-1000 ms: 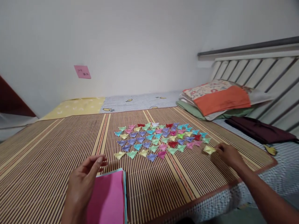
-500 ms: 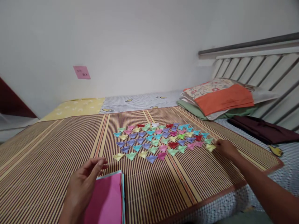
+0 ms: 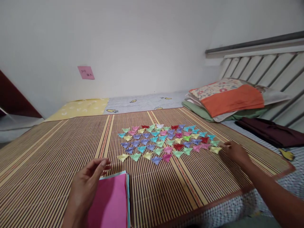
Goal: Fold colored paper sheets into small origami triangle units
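Many small folded paper pieces in several colours lie in rows on the striped bamboo mat (image 3: 161,193). At the right end of the front rows is a yellow folded piece (image 3: 216,150). Just right of it, a small gap away, hovers my right hand (image 3: 237,154), its fingers slightly apart and holding nothing. My left hand (image 3: 86,183) is above the left edge of a stack of coloured paper (image 3: 110,202) with a pink sheet on top. Its fingers are loosely curved and apart, with nothing in them.
Folded cloths with an orange band (image 3: 234,99) are piled at the back right, beside a dark folded cloth (image 3: 268,131). A slatted white headboard (image 3: 268,68) stands at the right. A pink note (image 3: 85,72) is on the wall.
My right hand has let go of the yellow folded piece and moved slightly right of it. My left hand keeps its pose. The whole view has shifted a little.
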